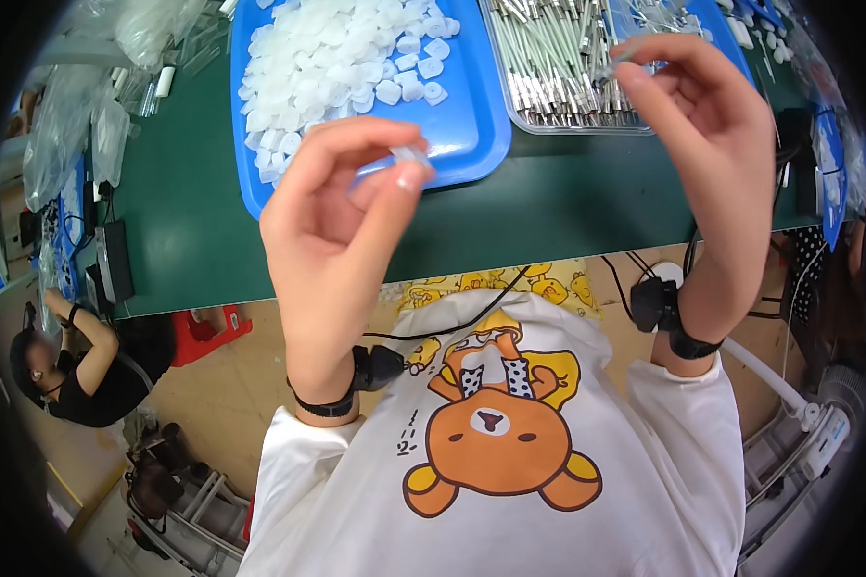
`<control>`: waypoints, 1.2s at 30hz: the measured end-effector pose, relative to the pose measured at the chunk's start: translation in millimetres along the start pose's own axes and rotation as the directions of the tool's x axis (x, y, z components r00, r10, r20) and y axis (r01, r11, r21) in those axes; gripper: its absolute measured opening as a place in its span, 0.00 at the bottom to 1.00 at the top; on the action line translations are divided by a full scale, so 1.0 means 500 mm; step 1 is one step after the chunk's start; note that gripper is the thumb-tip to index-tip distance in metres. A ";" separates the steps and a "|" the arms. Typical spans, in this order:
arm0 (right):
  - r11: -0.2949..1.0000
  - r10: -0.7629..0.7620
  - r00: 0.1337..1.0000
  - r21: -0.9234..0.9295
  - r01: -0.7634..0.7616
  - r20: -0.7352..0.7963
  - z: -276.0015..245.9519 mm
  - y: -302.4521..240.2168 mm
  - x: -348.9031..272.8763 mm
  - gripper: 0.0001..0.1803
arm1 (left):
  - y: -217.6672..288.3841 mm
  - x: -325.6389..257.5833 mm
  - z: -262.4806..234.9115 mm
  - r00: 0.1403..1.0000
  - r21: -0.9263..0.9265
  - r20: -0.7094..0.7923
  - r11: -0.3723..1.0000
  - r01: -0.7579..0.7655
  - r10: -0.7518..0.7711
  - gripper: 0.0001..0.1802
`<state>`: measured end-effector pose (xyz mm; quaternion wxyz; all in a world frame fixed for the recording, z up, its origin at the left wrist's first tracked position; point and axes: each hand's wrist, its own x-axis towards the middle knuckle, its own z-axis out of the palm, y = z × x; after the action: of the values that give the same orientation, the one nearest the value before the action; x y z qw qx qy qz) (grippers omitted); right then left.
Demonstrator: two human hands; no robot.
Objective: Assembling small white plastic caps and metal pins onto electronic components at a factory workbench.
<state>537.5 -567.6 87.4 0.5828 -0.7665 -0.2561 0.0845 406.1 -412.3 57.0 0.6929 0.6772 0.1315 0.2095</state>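
Observation:
My left hand (329, 216) is raised over the near edge of a blue tray (486, 159), thumb and forefinger pinched on a small translucent plastic cap (409, 154). Heaped in that tray are many small, whitish, frosted plastic caps (332, 58). Over a clear plastic tray (587, 128) to the right, my right hand (707, 120) pinches a thin, pale stick-like piece (627, 54); its exact kind is hard to make out. The clear tray is full of slender pale rods with metal ends (553, 67). My two hands are well apart.
Both trays stand on a dark green table (192, 216). Clear plastic bags (67, 144) hang and lie at the left. Black cables run from my wrist straps (698, 344). A person (91, 361) sits at the lower left by a red stool (212, 335). A fan (842, 404) stands at the right.

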 end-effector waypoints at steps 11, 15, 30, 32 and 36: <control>0.905 -0.074 0.995 0.415 0.094 -0.066 0.035 -0.011 -0.072 0.14 | 0.033 -0.039 0.047 0.952 -0.532 0.272 0.803 0.268 -0.138 0.18; 0.897 -0.041 0.992 0.433 0.087 -0.115 0.046 0.028 -0.046 0.12 | 0.001 -0.025 0.055 0.957 -0.438 0.257 0.866 0.242 -0.137 0.16; 0.878 0.013 0.998 0.478 0.017 -0.060 0.035 0.008 -0.070 0.13 | -0.020 -0.021 0.062 0.946 -0.501 0.263 0.812 0.299 -0.186 0.18; 0.864 -0.076 0.995 0.494 0.097 -0.063 0.039 0.003 -0.080 0.11 | -0.011 -0.023 0.063 0.948 -0.519 0.276 0.805 0.286 -0.159 0.19; 0.849 -0.229 0.973 0.486 0.206 -0.012 0.036 -0.005 -0.097 0.09 | 0.010 -0.031 0.067 0.948 -0.565 0.274 0.771 0.295 -0.162 0.20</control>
<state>487.6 -575.5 75.9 0.7557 -0.5601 -0.3251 0.0971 407.5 -449.1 62.1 0.9011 0.4206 0.0666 0.0816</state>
